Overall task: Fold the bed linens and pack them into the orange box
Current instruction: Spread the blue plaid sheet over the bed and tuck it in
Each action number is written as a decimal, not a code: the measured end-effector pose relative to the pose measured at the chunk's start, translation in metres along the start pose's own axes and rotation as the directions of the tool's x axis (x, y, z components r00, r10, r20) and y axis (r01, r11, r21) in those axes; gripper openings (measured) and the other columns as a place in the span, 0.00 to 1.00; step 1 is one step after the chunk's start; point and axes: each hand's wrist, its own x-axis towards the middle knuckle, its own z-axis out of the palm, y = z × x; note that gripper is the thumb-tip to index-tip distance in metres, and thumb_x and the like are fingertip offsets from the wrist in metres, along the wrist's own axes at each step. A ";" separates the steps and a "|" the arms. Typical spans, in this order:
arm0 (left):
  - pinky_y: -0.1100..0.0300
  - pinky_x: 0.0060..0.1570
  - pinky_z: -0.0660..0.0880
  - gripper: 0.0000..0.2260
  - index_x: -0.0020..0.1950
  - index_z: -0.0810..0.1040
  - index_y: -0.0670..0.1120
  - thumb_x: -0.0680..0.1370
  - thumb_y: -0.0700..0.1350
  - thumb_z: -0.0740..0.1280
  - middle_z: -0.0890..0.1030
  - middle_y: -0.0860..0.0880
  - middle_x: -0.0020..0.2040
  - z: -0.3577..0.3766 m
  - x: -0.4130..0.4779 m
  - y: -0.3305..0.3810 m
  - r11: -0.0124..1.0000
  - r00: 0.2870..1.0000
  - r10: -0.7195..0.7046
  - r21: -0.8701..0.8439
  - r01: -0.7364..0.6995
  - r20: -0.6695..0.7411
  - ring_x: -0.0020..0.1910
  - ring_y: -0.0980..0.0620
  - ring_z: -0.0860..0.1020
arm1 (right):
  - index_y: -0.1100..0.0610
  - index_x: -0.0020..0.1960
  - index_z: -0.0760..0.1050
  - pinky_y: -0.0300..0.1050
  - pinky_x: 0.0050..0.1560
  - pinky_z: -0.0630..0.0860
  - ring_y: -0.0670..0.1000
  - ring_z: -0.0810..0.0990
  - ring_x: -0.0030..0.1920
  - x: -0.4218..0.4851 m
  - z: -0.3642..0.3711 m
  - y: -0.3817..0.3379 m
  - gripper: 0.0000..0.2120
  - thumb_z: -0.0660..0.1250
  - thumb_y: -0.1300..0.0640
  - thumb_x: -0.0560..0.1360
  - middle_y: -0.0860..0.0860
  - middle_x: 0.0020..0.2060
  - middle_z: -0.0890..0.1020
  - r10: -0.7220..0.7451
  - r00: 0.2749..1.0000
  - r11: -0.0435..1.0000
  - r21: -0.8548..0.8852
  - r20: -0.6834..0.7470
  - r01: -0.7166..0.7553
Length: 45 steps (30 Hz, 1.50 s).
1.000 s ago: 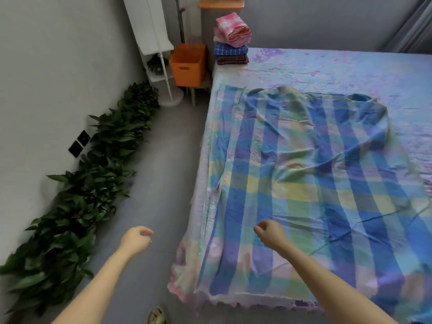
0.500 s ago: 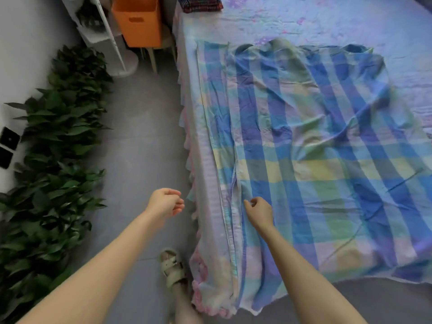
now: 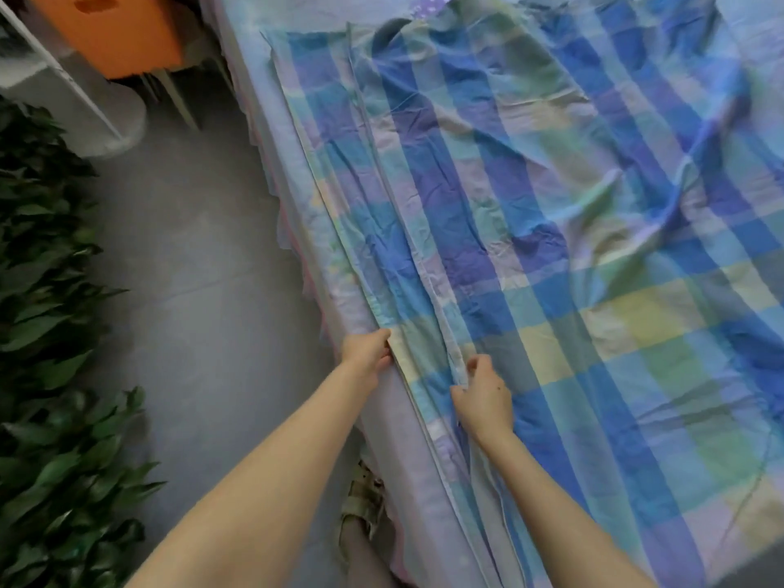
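A blue, green and yellow checked sheet (image 3: 551,231) lies spread and wrinkled over the bed. Its left side is doubled into two long edges running along the mattress side. My left hand (image 3: 365,354) pinches the outer edge at the bed's side. My right hand (image 3: 483,394) pinches the inner edge a little to the right. The orange box (image 3: 110,31) stands on a stool at the top left, partly cut off by the frame.
The bed (image 3: 271,133) has a pale lilac cover with a frilled side. A row of green leafy plants (image 3: 46,324) lines the left wall. A white stand (image 3: 85,108) rests on the grey floor near the box. My sandalled foot (image 3: 365,502) is beside the bed.
The view has tilted down and closer to the bed's left side. Both hands moved onto the sheet; the left went from mid-air to its outer edge, and each now pinches an edge.
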 end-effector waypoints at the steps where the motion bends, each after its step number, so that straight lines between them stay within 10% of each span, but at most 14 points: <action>1: 0.65 0.26 0.75 0.05 0.41 0.75 0.42 0.76 0.36 0.66 0.78 0.46 0.35 0.005 0.007 0.007 0.999 1.000 0.001 -0.034 -0.001 0.001 0.31 0.53 0.76 | 0.61 0.56 0.69 0.45 0.41 0.67 0.57 0.77 0.46 0.001 -0.006 0.002 0.13 0.65 0.63 0.73 0.53 0.42 0.77 0.001 1.000 0.999 0.047 0.023 -0.002; 8: 0.61 0.35 0.79 0.05 0.40 0.76 0.42 0.74 0.34 0.68 0.79 0.45 0.39 0.002 0.030 0.051 0.986 0.993 0.117 -0.118 -0.120 -0.030 0.34 0.51 0.81 | 0.58 0.36 0.69 0.35 0.33 0.64 0.43 0.67 0.29 -0.026 -0.046 0.007 0.10 0.70 0.64 0.71 0.45 0.27 0.68 -0.228 0.967 0.934 0.306 0.118 0.183; 13: 0.55 0.46 0.77 0.05 0.47 0.76 0.39 0.73 0.34 0.70 0.80 0.41 0.49 -0.017 0.042 0.049 1.000 0.996 0.020 0.003 -0.019 -0.083 0.46 0.45 0.79 | 0.51 0.33 0.61 0.38 0.33 0.65 0.46 0.69 0.32 -0.038 -0.019 0.014 0.16 0.65 0.64 0.72 0.47 0.27 0.70 -0.062 0.981 0.998 0.007 0.183 0.061; 17: 0.66 0.26 0.74 0.05 0.43 0.75 0.42 0.74 0.33 0.67 0.78 0.46 0.37 -0.017 0.054 0.085 0.992 0.994 -0.098 0.090 0.093 0.050 0.34 0.51 0.75 | 0.54 0.43 0.70 0.47 0.36 0.67 0.57 0.76 0.42 -0.014 -0.017 -0.025 0.08 0.69 0.55 0.71 0.51 0.40 0.75 -0.038 0.999 0.959 -0.282 -0.003 0.035; 21: 0.61 0.38 0.75 0.02 0.47 0.76 0.43 0.77 0.37 0.65 0.79 0.47 0.39 -0.023 0.083 0.141 0.980 0.967 -0.197 0.056 0.190 0.162 0.37 0.52 0.77 | 0.60 0.45 0.78 0.49 0.26 0.74 0.58 0.78 0.32 0.035 -0.011 -0.096 0.24 0.83 0.53 0.54 0.54 0.34 0.78 -0.186 0.973 0.918 -0.378 -0.134 0.123; 24: 0.67 0.27 0.70 0.04 0.42 0.74 0.44 0.77 0.39 0.65 0.78 0.50 0.27 -0.024 0.112 0.196 0.968 0.950 -0.250 0.072 0.241 0.188 0.25 0.57 0.76 | 0.61 0.44 0.78 0.49 0.24 0.74 0.59 0.79 0.31 0.089 -0.008 -0.157 0.26 0.84 0.53 0.52 0.56 0.34 0.78 -0.203 0.963 0.925 -0.357 -0.180 0.128; 32: 0.67 0.22 0.68 0.09 0.36 0.74 0.44 0.76 0.41 0.67 0.75 0.50 0.20 -0.011 0.171 0.327 0.976 0.943 -0.220 0.059 0.212 0.250 0.22 0.56 0.73 | 0.54 0.71 0.59 0.48 0.56 0.72 0.56 0.68 0.62 0.188 -0.004 -0.236 0.34 0.68 0.43 0.72 0.55 0.62 0.68 0.034 0.994 0.910 -0.407 -0.108 -0.076; 39: 0.52 0.42 0.76 0.09 0.40 0.75 0.40 0.78 0.43 0.64 0.79 0.44 0.24 -0.001 0.228 0.458 0.992 0.966 -0.090 -0.068 0.110 0.242 0.23 0.48 0.79 | 0.51 0.68 0.60 0.44 0.55 0.73 0.53 0.70 0.60 0.214 0.000 -0.242 0.36 0.72 0.41 0.67 0.52 0.59 0.69 0.148 0.989 0.857 -0.497 -0.019 -0.137; 45: 0.63 0.28 0.74 0.01 0.46 0.75 0.38 0.76 0.34 0.65 0.76 0.43 0.35 -0.007 0.286 0.540 0.955 0.977 0.188 0.252 -0.158 -0.100 0.30 0.53 0.77 | 0.59 0.46 0.81 0.49 0.20 0.72 0.57 0.76 0.31 0.226 0.003 -0.233 0.49 0.81 0.42 0.26 0.55 0.35 0.74 0.159 0.986 0.873 -0.473 0.045 -0.119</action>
